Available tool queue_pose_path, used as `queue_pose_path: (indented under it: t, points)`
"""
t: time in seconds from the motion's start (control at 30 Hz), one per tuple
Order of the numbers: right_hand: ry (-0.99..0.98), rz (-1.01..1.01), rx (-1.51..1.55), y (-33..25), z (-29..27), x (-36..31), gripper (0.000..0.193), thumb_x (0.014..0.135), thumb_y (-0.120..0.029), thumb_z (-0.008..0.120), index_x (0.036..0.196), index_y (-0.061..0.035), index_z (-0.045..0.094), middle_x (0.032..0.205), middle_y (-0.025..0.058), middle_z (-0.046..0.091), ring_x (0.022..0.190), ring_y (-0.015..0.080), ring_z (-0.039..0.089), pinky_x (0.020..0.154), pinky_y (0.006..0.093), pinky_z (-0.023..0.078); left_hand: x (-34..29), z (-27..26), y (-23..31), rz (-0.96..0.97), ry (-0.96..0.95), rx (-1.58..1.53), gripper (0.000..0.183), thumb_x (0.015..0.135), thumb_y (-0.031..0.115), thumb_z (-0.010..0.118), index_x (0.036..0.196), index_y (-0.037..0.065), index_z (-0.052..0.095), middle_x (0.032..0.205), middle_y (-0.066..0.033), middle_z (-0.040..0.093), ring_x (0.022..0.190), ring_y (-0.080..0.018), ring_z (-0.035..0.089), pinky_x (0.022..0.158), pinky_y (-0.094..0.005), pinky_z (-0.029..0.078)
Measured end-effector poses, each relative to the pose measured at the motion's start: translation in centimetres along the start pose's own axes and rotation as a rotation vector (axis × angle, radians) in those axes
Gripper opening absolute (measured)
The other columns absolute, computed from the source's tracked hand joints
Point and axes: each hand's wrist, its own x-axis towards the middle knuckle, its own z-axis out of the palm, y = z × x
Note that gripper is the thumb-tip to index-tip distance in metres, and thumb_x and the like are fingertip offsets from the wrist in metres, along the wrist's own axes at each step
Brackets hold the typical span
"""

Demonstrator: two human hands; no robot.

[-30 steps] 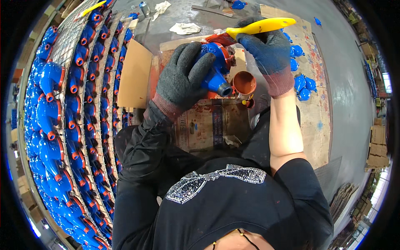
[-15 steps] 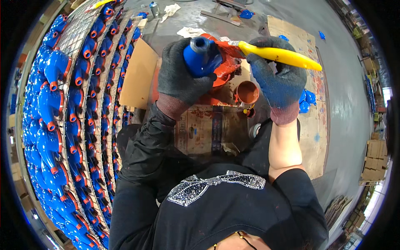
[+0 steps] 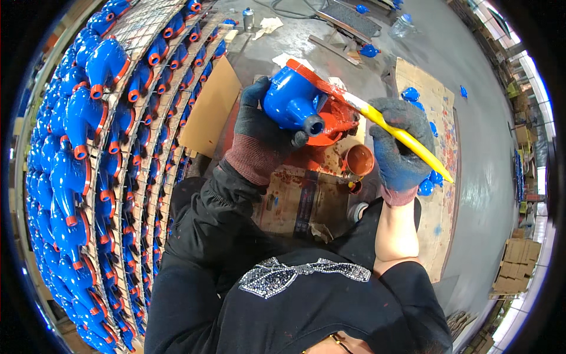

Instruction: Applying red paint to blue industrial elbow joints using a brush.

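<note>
Blue casting: turned since half a second ago, we see; its spout faced far and upward then, and now points near and right. It is held up in the air before the chest, its red rim toward the far right.
Left hand: gloved, grasping the casting from the left and below, one fingertip just beside the spout. We take it that this grip leaves the rim clear.
Right hand: gloved, clasping the yellow handle of the brush, whose tail sticks out near and right. Held so, we judge, the bristles can be angled finely.
Bristles: coated red, seeming to meet the right end of the rim.
Red-coated vessel: just below the casting in our view, partly hidden, so we cannot tell its full shape; perhaps set there to catch drips.
Paint cup: red inside, just right of the vessel, likely placed within the brush's easy reach.
Rack: tiers of red-rimmed blue castings at left, spaced, we suppose, so wet edges do not touch.
Cardboard sheet: on the floor at right, bearing more blue pieces, probably to keep paint off the floor.
</note>
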Motion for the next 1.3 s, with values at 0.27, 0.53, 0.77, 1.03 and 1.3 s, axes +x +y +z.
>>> queue_pose_path:
  t: [0.27, 0.53, 0.77, 1.03, 1.3]
  points:
    - [0.063, -0.007, 0.380, 3.2, 0.4, 0.0, 0.024, 0.070, 0.008, 0.065, 0.087, -0.0049, 0.056, 0.096, 0.0180, 0.065, 0.086, 0.0249, 0.064, 0.076, 0.0359, 0.052, -0.7, 0.9, 0.1, 0.031, -0.022, -0.090, 0.072, 0.083, 0.055, 0.058, 0.133, 0.008, 0.039, 0.123, -0.0198, 0.051, 0.106, -0.0347, 0.057, 0.084, -0.0440, 0.055]
    - [0.229, 0.335, 0.735, 5.5, 0.6, -0.6, 0.025, 0.073, 0.008, 0.059, 0.097, 0.0025, 0.055, 0.107, 0.0154, 0.061, 0.099, 0.0223, 0.059, 0.090, 0.0315, 0.046, -0.5, 0.5, 0.6, -0.041, -0.097, -0.116, 0.060, 0.089, 0.044, 0.055, 0.133, 0.007, 0.039, 0.130, -0.0160, 0.049, 0.111, -0.0331, 0.055, 0.097, -0.0513, 0.045]
    - [0.183, 0.348, 0.306, 4.5, -0.1, 0.1, 0.033, 0.080, 0.007, 0.059, 0.112, 0.0026, 0.056, 0.109, 0.0161, 0.061, 0.097, 0.0253, 0.063, 0.088, 0.0358, 0.052, 1.3, -0.4, -0.2, 0.186, 0.261, 0.552, 0.064, 0.079, 0.033, 0.070, 0.130, 0.005, 0.043, 0.118, -0.0130, 0.054, 0.099, -0.0271, 0.061, 0.081, -0.0445, 0.055]
    - [-0.023, 0.476, -0.018, 3.9, -0.7, 0.1, 0.027, 0.080, 0.003, 0.068, 0.107, 0.0001, 0.064, 0.097, 0.0076, 0.067, 0.086, 0.0132, 0.062, 0.079, 0.0249, 0.051, 1.4, -0.1, -2.9, 0.735, 0.342, 2.333, 0.063, 0.059, 0.028, 0.075, 0.117, 0.011, 0.055, 0.097, -0.0168, 0.057, 0.093, -0.0365, 0.058, 0.081, -0.0439, 0.051]
    - [-0.084, 0.313, 0.000, 3.7, -1.3, -0.2, 0.027, 0.078, 0.005, 0.068, 0.104, -0.0007, 0.064, 0.100, 0.0073, 0.066, 0.085, 0.0120, 0.061, 0.076, 0.0240, 0.051, 1.5, 0.3, -2.5, 0.525, 0.387, 2.127, 0.063, 0.063, 0.032, 0.075, 0.118, 0.008, 0.058, 0.106, -0.0167, 0.060, 0.096, -0.0296, 0.062, 0.082, -0.0410, 0.051]
